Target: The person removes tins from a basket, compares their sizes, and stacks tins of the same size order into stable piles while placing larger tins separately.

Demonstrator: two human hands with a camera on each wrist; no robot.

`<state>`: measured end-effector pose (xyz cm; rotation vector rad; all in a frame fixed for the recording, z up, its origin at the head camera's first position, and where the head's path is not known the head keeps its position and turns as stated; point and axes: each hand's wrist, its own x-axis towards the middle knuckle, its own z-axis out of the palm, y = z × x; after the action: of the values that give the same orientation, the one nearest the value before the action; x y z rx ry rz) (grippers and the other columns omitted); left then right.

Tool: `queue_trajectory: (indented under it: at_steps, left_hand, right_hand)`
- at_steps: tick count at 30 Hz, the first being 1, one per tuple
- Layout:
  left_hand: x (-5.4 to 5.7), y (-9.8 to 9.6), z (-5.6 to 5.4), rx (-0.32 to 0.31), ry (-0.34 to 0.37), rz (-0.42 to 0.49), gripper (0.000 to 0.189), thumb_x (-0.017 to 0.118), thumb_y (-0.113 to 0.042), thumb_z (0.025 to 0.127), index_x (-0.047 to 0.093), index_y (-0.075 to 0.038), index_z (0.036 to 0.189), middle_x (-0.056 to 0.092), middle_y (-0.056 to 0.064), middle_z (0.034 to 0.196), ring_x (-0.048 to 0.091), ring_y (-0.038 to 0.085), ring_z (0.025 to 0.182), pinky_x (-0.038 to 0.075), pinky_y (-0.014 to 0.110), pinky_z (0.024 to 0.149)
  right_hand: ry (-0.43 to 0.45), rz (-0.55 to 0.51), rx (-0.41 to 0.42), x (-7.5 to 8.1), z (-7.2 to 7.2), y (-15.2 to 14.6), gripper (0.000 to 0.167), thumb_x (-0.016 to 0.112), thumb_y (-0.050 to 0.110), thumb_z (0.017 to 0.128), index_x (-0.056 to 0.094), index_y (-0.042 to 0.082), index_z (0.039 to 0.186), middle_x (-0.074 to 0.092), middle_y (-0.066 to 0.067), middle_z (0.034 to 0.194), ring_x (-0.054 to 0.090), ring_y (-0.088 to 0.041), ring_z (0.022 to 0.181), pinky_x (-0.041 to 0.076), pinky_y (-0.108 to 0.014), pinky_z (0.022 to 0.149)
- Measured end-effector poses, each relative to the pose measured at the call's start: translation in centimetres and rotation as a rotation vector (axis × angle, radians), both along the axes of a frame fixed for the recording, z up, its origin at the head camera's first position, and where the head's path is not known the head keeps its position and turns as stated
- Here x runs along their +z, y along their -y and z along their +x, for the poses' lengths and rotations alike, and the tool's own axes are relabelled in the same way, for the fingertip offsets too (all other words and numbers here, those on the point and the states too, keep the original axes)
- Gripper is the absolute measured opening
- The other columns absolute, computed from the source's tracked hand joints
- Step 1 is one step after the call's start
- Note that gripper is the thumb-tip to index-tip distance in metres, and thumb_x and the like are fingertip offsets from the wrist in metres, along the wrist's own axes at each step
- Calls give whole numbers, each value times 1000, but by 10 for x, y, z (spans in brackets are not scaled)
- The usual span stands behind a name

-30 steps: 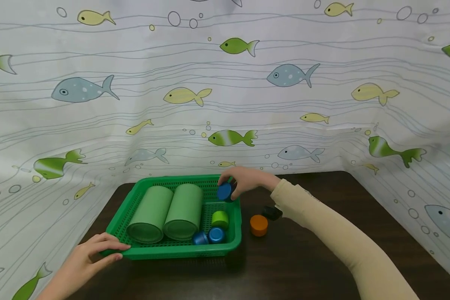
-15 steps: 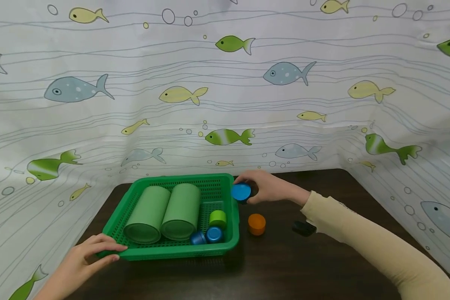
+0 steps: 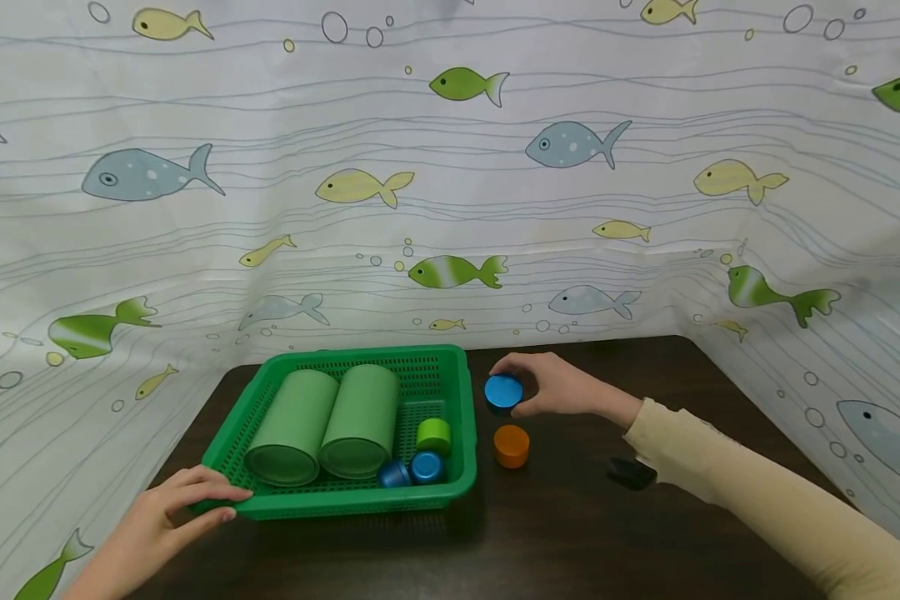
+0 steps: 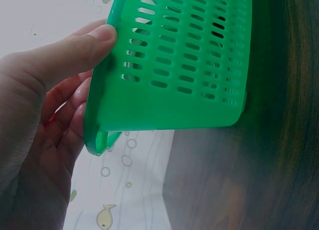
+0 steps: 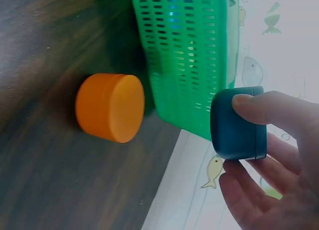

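My right hand (image 3: 562,385) holds a small round blue container (image 3: 503,390) with a flat lid, just right of the green plastic basket (image 3: 360,500). In the right wrist view, the thumb presses one side of the container (image 5: 232,132) and the fingers support the other. My left hand (image 3: 168,521) grips the basket's rim at the near left corner. The left wrist view shows the thumb on the outer side of the rim (image 4: 102,65), with fingers behind it. An orange round container (image 3: 512,446) stands on the table, nearer to me than the blue one.
Two large pale green cylinders (image 3: 360,417) lie side by side in the basket. Beside them are a lime green container (image 3: 434,435) and two small blue containers (image 3: 427,467). The dark wooden table (image 3: 570,533) meets a fish-print curtain (image 3: 495,192) at the back and sides.
My right hand has carried the blue container from above the basket, over its right rim, to the right and lower, beside the basket. The left hand stays on the corner.
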<state>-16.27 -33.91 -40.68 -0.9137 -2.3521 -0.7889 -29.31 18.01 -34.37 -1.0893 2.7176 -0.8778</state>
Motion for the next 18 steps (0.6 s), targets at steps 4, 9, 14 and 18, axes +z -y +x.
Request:
queue_trajectory:
  at_steps: [4, 9, 14, 18]
  left_hand:
    - [1, 0, 0, 4, 2, -3, 51, 82, 12, 63, 76, -18, 104, 64, -14, 101, 54, -9, 97, 41, 3, 80]
    - [2, 0, -1, 6, 9, -5, 51, 82, 12, 63, 76, -18, 104, 64, -14, 101, 53, -10, 97, 41, 3, 80]
    - [1, 0, -1, -2, 7, -10, 53, 82, 13, 63, 76, -19, 105, 64, -14, 101, 53, -9, 96, 40, 4, 77]
    - [0, 1, -1, -7, 7, -16, 55, 82, 13, 63, 75, -20, 107, 63, -14, 100, 54, -9, 95, 40, 5, 76]
  right_hand:
    - [19, -12, -3, -6, 1, -5, 54, 81, 18, 81, 58, 16, 131, 65, -7, 123, 61, -15, 94, 53, -25, 81]
    - [56, -22, 8, -16, 1, -8, 54, 80, 19, 83, 58, 15, 131, 66, -10, 120, 62, -15, 90, 55, -27, 79]
    - [83, -15, -1, -23, 2, -9, 52, 79, 18, 83, 58, 15, 131, 66, -11, 122, 63, -16, 95, 55, -27, 82]
    - [98, 0, -3, -25, 4, -8, 52, 79, 18, 83, 58, 14, 130, 65, -11, 124, 63, -18, 98, 55, -29, 83]
